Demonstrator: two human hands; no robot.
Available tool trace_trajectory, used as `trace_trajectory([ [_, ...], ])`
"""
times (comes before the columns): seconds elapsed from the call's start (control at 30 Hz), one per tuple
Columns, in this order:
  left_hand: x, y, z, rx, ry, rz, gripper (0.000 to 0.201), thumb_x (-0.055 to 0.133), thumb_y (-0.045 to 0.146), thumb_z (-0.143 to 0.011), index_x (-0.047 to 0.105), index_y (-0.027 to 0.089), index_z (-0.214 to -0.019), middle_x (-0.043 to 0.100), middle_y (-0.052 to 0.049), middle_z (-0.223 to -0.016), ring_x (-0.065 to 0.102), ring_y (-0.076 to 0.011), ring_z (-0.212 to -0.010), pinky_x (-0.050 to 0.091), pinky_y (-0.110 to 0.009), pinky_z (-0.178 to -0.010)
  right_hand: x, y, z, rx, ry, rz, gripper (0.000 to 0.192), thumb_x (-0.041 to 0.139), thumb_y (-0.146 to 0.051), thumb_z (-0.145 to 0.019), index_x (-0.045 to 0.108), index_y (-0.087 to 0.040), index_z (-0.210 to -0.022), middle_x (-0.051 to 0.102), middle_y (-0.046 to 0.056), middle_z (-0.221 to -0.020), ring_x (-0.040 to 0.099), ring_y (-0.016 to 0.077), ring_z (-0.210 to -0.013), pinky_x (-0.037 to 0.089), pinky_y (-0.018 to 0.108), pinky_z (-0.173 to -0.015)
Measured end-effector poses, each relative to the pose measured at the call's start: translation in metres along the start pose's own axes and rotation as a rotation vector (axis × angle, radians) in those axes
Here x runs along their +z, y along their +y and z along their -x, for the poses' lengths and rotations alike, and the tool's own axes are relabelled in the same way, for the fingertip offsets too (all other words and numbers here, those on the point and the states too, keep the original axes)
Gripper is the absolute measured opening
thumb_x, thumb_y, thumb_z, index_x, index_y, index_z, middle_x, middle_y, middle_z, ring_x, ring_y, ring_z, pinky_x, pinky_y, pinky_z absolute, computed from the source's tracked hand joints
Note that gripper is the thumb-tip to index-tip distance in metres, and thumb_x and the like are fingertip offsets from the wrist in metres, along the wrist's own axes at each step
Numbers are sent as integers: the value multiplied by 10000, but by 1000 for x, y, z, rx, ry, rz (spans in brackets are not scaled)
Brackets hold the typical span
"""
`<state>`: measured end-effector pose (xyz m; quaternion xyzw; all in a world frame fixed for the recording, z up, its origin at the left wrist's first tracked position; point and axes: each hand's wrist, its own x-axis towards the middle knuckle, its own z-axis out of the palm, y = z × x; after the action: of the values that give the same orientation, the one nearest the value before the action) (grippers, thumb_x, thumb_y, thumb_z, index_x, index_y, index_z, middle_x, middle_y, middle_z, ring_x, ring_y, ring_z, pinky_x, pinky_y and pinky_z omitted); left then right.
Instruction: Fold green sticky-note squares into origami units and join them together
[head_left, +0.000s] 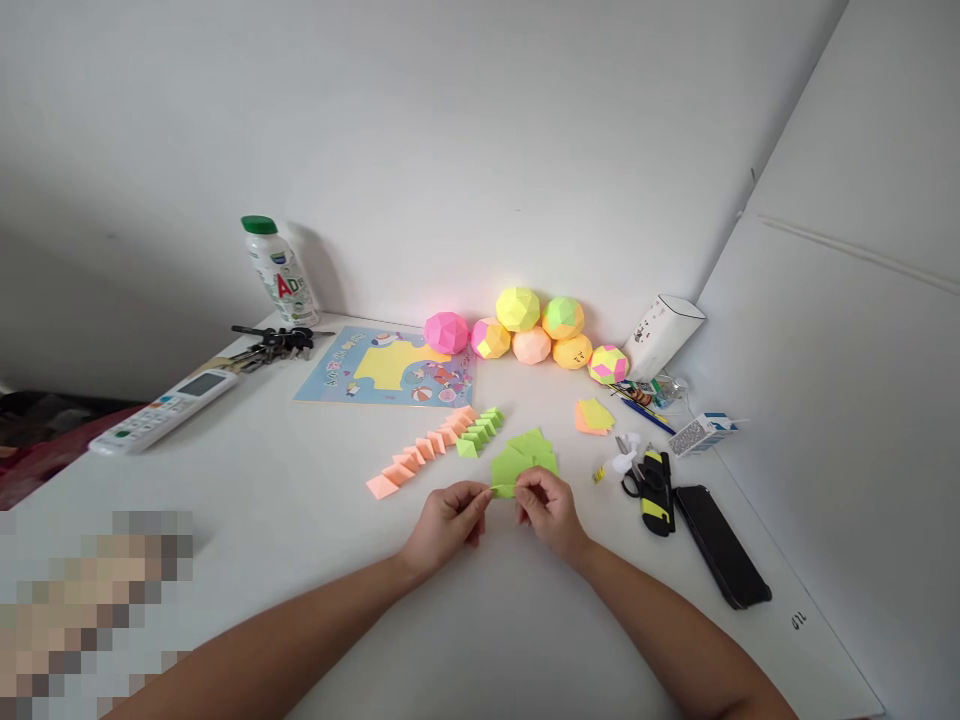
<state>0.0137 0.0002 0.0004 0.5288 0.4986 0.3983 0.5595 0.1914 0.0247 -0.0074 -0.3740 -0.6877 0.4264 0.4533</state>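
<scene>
My left hand and my right hand come close together over the white table. Between them they pinch a small strip of green paper, one end in each hand's fingertips. Just behind it lie several loose green paper sheets, overlapping one another. Left of these, a row of folded green paper pieces stands beside a longer slanting row of folded peach paper pieces.
Faceted paper balls are heaped along the wall. A blue printed sheet, remote control, keys and white bottle are left. Rightward are yellow and orange papers, scissors, a utility knife and a black phone.
</scene>
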Motion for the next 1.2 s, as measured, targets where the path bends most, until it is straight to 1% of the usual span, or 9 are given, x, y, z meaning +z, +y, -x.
trace_trajectory([
  [0.1,-1,4,1,-37,24,60,369,472,512,-808,513,179,-654,559,28,-506,508,-109,-438,403,-217,-459,0,-2,2,-173,97,121,104,517,-233,-857,597,-179,-820,608,56,-806,584,109,-540,492,238,-468],
  [0.23,-4,6,2,-1,-80,50,464,386,543,-841,555,157,-646,592,-14,-571,509,-116,-494,413,-229,-500,0,0,6,-357,116,287,155,502,-169,-856,644,-214,-898,631,98,-970,640,166,-723,559,308,-621],
  [0.37,-5,2,-2,20,-136,47,414,442,542,-821,576,156,-752,600,-7,-621,478,-105,-504,405,-224,-511,0,5,9,-395,14,400,187,497,-176,-857,667,-229,-912,638,106,-1029,636,206,-867,552,360,-754],
  [0.57,-4,1,-5,3,-100,128,369,469,529,-811,491,176,-704,576,23,-578,478,-99,-496,393,-223,-519,2,2,7,-427,-64,356,208,532,-159,-818,642,-202,-989,585,132,-1088,611,209,-902,553,328,-720],
  [0.67,-4,1,-5,0,-97,123,371,484,531,-800,483,177,-690,568,26,-558,476,-101,-485,384,-227,-510,2,-2,6,-348,-78,303,219,536,-192,-814,622,-192,-1015,605,121,-1001,621,169,-744,554,291,-628],
  [0.8,-3,-4,-6,9,-103,119,372,492,528,-795,483,173,-685,558,24,-554,482,-104,-487,387,-233,-509,4,-5,4,-169,-99,207,190,546,-248,-821,612,-182,-986,628,60,-794,609,130,-581,527,261,-557],
  [0.9,-3,-8,-7,20,-104,117,354,503,514,-796,493,174,-698,549,27,-560,492,-107,-499,389,-231,-507,5,-4,4,-45,-103,123,184,572,-277,-807,609,-180,-960,612,40,-752,616,131,-564,514,250,-531],
  [1.03,-4,-8,-7,27,-129,139,319,534,487,-789,510,172,-745,556,26,-601,514,-109,-534,392,-225,-512,5,-2,5,46,-123,11,189,571,-274,-804,604,-182,-965,612,41,-791,612,126,-566,512,250,-520],
  [1.2,-5,-8,-7,43,-149,181,325,520,495,-796,505,174,-754,572,25,-607,504,-105,-518,383,-229,-512,4,-1,5,173,-179,-108,308,632,-269,-745,587,-173,-1034,618,32,-801,605,135,-630,526,276,-589],
])
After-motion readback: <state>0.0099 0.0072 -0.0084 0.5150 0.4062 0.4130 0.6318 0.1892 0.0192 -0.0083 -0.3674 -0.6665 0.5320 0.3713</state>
